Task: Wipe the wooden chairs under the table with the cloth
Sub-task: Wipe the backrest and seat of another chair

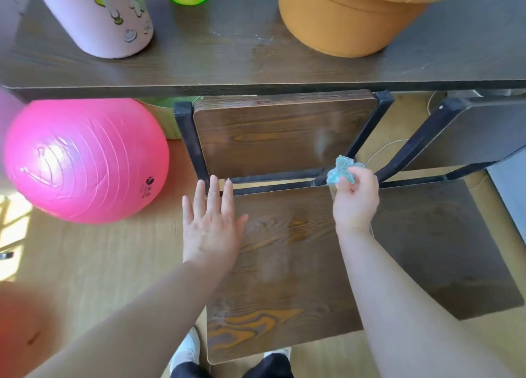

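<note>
Head cam: left hand flat with fingers spread on the near chair's seat at its far-left corner, right hand pinching a bunched teal cloth at the seat's far-right corner, against the black frame beside the backrest. Risk: a wad that small only touches a narrow strip, so dust streaks on the wood likely get missed. Second chair on the right looks untouched and easy to skip; leaning in could bump the pink ball on the left.
</note>
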### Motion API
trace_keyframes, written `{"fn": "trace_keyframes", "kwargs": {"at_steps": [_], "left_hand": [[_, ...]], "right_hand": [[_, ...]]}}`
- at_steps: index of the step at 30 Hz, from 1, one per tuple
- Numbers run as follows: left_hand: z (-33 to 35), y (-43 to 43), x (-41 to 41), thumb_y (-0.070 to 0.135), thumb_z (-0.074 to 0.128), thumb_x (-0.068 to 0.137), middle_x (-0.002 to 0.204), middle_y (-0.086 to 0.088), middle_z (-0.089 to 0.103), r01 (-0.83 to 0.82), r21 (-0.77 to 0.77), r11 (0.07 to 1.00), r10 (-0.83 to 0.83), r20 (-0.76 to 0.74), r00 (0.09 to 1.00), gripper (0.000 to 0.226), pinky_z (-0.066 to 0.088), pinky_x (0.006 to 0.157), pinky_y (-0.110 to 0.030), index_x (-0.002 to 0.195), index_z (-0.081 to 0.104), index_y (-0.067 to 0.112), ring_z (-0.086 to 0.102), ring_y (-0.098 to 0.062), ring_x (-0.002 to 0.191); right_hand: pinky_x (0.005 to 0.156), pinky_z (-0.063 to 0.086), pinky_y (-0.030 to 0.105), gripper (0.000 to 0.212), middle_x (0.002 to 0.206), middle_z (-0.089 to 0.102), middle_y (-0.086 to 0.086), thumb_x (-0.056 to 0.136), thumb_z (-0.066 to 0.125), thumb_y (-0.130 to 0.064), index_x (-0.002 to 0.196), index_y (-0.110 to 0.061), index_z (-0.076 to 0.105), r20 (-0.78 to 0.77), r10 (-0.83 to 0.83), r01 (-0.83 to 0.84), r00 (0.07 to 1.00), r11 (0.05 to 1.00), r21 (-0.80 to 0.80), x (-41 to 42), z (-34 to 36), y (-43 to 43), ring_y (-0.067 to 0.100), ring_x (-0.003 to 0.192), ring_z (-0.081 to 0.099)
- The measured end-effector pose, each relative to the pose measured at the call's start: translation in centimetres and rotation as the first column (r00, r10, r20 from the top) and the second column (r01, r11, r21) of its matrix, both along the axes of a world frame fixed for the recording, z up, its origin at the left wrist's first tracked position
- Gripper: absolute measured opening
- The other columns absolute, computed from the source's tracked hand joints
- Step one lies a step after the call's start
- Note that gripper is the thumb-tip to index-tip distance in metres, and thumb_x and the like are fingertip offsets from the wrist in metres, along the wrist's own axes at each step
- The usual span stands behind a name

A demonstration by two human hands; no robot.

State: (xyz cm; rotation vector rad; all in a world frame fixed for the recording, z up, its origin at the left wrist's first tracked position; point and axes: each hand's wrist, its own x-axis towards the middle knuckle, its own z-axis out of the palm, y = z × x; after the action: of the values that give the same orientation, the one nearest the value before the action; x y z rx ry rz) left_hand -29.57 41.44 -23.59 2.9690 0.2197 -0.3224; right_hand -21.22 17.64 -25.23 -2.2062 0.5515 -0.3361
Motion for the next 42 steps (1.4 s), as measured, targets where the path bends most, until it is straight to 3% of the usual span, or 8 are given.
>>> {"fn": "trace_keyframes", "kwargs": {"at_steps": [9,14,18,32,37,42], "left_hand": [[0.0,-4.6,2.2,0.054,0.029,0.101,0.167,-0.007,0.001,-0.004,0.03,1.0,0.004,0.001,1.0,0.073,0.004,0.123,-0.051,0.159,0.001,0.019,-0.004,-0.03,0.153],[-0.2,-4.3,2.5,0.053,0.027,0.101,0.166,-0.008,0.001,-0.056,0.027,0.998,0.056,0.001,0.998,0.072,0.004,0.123,-0.052,0.158,0.0,0.018,-0.005,-0.029,0.153],[-0.3,-3.1,2.4,0.053,0.027,0.101,0.167,-0.007,0.0,-0.117,0.028,0.993,0.117,0.0,0.993,0.072,0.003,0.123,-0.051,0.158,-0.002,0.019,-0.005,-0.028,0.153],[-0.4,3.8,-0.3,0.053,0.029,0.102,0.167,-0.006,0.001,-0.248,0.035,0.968,0.249,-0.009,0.969,0.071,0.004,0.123,-0.051,0.159,0.002,0.02,-0.004,-0.028,0.153],[-0.4,5.7,-1.4,0.054,0.025,0.101,0.167,-0.006,-0.002,-0.254,0.041,0.966,0.255,-0.018,0.967,0.072,0.003,0.123,-0.051,0.158,-0.001,0.02,-0.006,-0.028,0.153],[-0.8,7.2,-2.3,0.056,0.024,0.101,0.167,-0.005,-0.004,-0.235,0.034,0.971,0.236,-0.031,0.971,0.072,0.002,0.123,-0.05,0.158,-0.002,0.02,-0.008,-0.028,0.153]], "right_hand": [[0.077,0.042,0.007,0.024,0.121,0.059,0.0,0.095,0.059,-0.015,0.118,-0.019,0.057,0.046,0.155,-0.155,0.987,0.988,-0.009,4.2,1.2,-1.4,0.014,0.114,0.056],[0.085,0.055,0.023,0.022,0.118,0.059,-0.004,0.094,0.06,-0.018,0.116,-0.023,0.058,0.014,0.188,-0.188,0.982,0.982,0.0,3.7,-0.2,0.4,0.012,0.112,0.057],[0.072,0.042,-0.002,0.022,0.117,0.059,-0.001,0.093,0.061,-0.012,0.115,-0.017,0.06,0.045,0.208,-0.211,0.977,0.974,0.077,3.1,-0.6,2.6,0.01,0.109,0.055],[0.073,0.04,-0.002,0.018,0.107,0.062,0.001,0.089,0.065,-0.003,0.105,-0.011,0.068,0.139,0.401,-0.415,0.905,0.906,0.083,0.1,-1.7,14.0,0.006,0.095,0.057],[0.076,0.045,0.004,0.019,0.104,0.062,0.0,0.087,0.066,-0.002,0.103,-0.012,0.07,0.094,0.487,-0.494,0.868,0.867,0.071,-0.8,-2.6,16.7,0.01,0.094,0.059],[0.069,0.043,0.002,0.018,0.102,0.061,-0.005,0.089,0.067,-0.007,0.103,-0.019,0.07,-0.105,0.552,-0.54,0.827,0.833,0.118,-1.4,-3.8,18.9,0.01,0.093,0.061]]}}
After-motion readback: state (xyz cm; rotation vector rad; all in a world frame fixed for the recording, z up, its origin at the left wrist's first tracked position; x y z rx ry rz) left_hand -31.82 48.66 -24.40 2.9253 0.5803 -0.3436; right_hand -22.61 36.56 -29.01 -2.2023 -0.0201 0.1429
